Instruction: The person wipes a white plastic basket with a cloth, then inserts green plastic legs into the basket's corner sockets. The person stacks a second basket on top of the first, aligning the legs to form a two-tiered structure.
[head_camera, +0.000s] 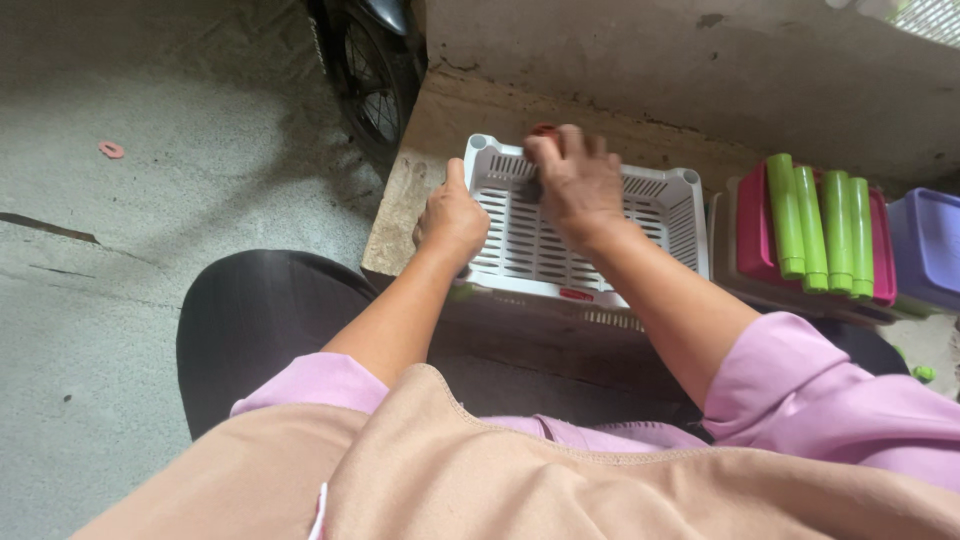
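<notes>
A person's left hand (452, 218) is clamping the near-left rim of a white slatted basket (655, 205), its long axis running nine to three, while the right hand (578, 180), fingers curled, is pressing a small red piece (545, 130) at twelve o'clock on the far rim.

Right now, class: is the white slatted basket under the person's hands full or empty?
Mostly empty: the white slatted basket shows its bare slotted floor. The right hand covers its middle, so anything under it cannot be told; the left hand grips its left rim.

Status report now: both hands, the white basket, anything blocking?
Left hand grips white basket at its left rim. Right hand inside, on small red piece. Nothing blocking.
</notes>
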